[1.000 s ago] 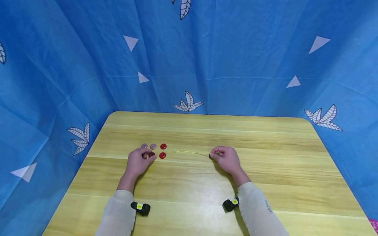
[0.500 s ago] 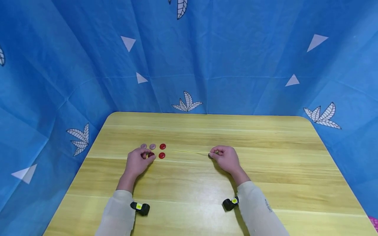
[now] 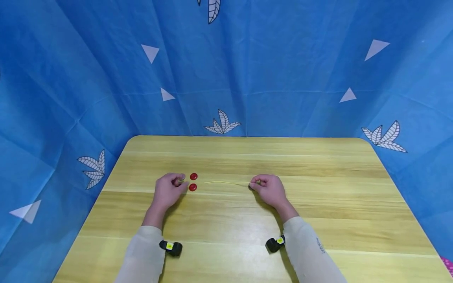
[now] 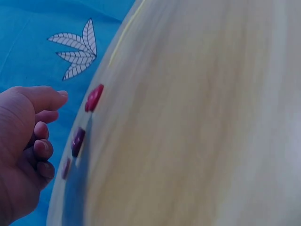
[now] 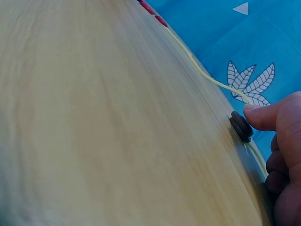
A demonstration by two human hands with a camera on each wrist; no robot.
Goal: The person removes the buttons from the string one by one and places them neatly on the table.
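Note:
My left hand hovers over the table's left part, thumb and index finger apart, with nothing seen between them. In the left wrist view a dark maroon button and a pale mauve one lie beyond its fingertips; in the head view the hand mostly hides these. Just right of it lie two red buttons, one farther and one nearer. My right hand pinches a yellow cord close to the dark, stacked buttons threaded on it. The cord's free end points left toward the red buttons.
The wooden table has rounded far corners. A blue patterned curtain hangs behind it and along both sides. Black wrist cameras sit on the left sleeve and the right sleeve.
My left hand has left the maroon button and shifted slightly right and away, now covering most of the mauve buttons. The right hand and cord stay as they were. The head view drifts slightly.

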